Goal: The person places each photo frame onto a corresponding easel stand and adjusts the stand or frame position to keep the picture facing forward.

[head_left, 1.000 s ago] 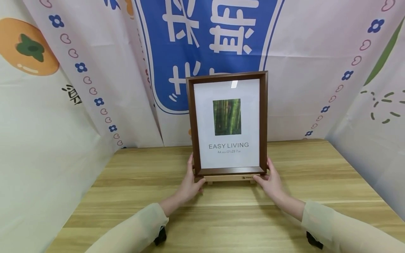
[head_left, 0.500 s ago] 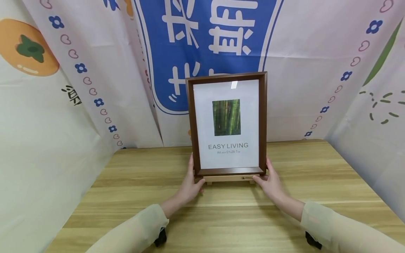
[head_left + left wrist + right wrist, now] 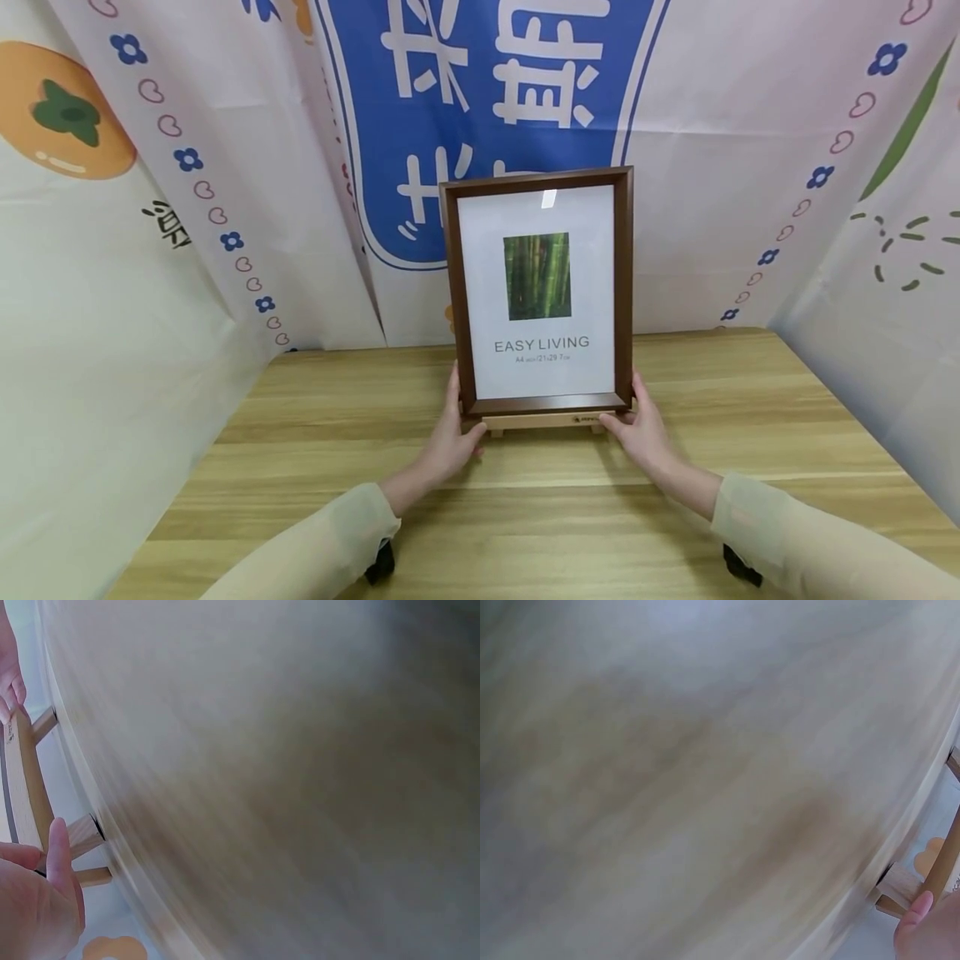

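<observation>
A brown picture frame (image 3: 624,292) leans upright on a small wooden easel (image 3: 532,422) on the table. Inside it is a white sheet with a green bamboo picture and the words EASY LIVING. My left hand (image 3: 446,437) grips the easel's left end, its thumb at the front ledge and fingers beside the frame's lower corner. At the opposite end, my right hand (image 3: 643,433) holds on the same way. The left wrist view shows the easel's ledge (image 3: 30,780) and legs. In the right wrist view, a finger of the right hand (image 3: 930,926) touches the ledge. Some fingers are hidden behind the frame.
The wood-grain table (image 3: 540,517) extends around the easel. Behind it hangs a white cloth (image 3: 705,217) with a blue printed panel. More printed cloth (image 3: 112,333) closes off the left and right sides.
</observation>
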Demonstrator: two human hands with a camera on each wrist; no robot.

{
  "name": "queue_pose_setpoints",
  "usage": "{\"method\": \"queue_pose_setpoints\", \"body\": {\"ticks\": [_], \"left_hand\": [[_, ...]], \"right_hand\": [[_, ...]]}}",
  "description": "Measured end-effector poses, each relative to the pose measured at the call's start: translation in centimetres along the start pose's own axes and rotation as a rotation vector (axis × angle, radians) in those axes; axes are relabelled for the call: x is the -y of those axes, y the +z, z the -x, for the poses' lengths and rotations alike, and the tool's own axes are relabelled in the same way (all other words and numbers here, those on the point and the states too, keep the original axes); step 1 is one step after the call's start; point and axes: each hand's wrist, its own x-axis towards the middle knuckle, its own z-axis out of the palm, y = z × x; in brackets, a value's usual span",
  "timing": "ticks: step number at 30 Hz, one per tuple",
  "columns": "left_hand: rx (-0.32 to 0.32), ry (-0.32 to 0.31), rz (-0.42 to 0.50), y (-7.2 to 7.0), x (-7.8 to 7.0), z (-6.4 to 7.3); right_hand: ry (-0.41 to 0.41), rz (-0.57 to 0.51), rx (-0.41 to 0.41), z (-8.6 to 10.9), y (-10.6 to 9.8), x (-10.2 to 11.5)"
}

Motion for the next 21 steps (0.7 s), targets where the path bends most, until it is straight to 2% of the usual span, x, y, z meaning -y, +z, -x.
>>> {"method": "queue_pose_setpoints", "body": {"ticks": [10,16,21], "left_hand": [[-0.006,0.035,0.011,-0.3,0.1,0.0],[-0.017,-0.008,0.024,-0.5,0.4,0.1],[-0.053,-0.023,0.038,-1.9,0.1,0.5]], "right_hand": [[0.009,0.011,0.011,-0.4,0.1,0.0],[0.015,0.0,0.019,-0.2,-0.2,-0.3],[0.01,-0.02,0.026,0.6,-1.7,-0.8]]}}
